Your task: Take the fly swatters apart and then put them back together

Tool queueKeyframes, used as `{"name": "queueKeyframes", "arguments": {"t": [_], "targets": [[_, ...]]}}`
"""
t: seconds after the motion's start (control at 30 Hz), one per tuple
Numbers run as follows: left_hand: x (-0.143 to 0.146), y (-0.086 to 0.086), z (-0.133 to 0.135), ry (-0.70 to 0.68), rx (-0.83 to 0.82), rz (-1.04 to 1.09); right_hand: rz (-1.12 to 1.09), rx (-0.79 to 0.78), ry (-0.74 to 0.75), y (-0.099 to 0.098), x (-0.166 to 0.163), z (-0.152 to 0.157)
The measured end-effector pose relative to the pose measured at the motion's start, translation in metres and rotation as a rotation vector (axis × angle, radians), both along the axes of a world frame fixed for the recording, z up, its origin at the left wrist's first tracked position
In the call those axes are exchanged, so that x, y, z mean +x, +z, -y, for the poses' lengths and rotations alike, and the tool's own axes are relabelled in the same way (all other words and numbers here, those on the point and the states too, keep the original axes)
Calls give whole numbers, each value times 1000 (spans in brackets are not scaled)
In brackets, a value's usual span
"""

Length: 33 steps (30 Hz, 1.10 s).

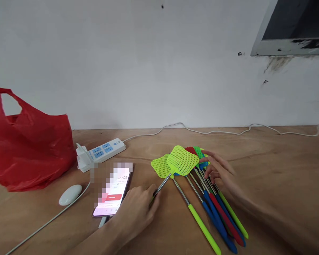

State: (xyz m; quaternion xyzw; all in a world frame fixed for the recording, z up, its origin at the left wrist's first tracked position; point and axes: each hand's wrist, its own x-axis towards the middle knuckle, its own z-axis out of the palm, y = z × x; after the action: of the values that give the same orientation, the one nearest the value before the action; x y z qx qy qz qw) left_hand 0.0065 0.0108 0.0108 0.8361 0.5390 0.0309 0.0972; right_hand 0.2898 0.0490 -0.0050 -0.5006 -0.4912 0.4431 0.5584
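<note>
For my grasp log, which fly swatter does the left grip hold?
The yellow-green swatter whose head shows in front; its shaft alone slants down leftward, into the left grip. The other swatters slant down rightward.

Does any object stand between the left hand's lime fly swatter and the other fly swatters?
Nothing visible does: the held lime fly swatter overlaps other fly swatters in this view, though touching is unclear. The smartphone lies left of the left hand; the right hand is on the group's right side.

The brown wooden tabletop [289, 166] offers passage at far right; multicoloured fly swatters [224, 216] with mesh heads block the centre, a lit rectangular smartphone [114, 197] and red plastic bag [32, 148] the left.
</note>
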Motion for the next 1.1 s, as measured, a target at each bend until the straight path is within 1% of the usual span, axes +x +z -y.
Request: {"name": "queueKeyframes", "arguments": {"t": [0.1, 0.17, 0.23, 0.4, 0.5, 0.57, 0.63, 0.8, 0.87, 0.93, 1.0, 1.1], "targets": [[0, -3, -3, 4, 17, -22, 36, 58, 65, -15, 3, -1], [-1, -6, -2, -8, 12, -2, 86, 72, 101, -17, 3, 0], [-2, -7, 0, -15, 1, 40, 152, 87, 105, -15, 1, 4], [-1, -5, 7, -36, -55, 182, 243, 121, 48, -6, -9, 20], [0, -5, 9, -46, -97, 228, 273, 104, 83, -6, -13, 26], [0, -7, 11, -52, -113, 266, 250, 102, 88, -7, -15, 28], [0, -9, 12, -47, -119, 298, 174, 102, 64, -7, -17, 28], [1, -8, 15, -21, -147, 418, -167, 18, 3, 3, -23, 31], [2, -7, 14, -18, -173, 474, -260, -23, 38, 8, -26, 35], [4, -7, 12, -32, -207, 509, -258, -66, 136, 11, -28, 39], [5, -8, 11, -62, -238, 533, -169, -94, 226, 12, -29, 42], [6, -8, 12, -87, -283, 563, -25, -88, 267, 12, -30, 45]]}}
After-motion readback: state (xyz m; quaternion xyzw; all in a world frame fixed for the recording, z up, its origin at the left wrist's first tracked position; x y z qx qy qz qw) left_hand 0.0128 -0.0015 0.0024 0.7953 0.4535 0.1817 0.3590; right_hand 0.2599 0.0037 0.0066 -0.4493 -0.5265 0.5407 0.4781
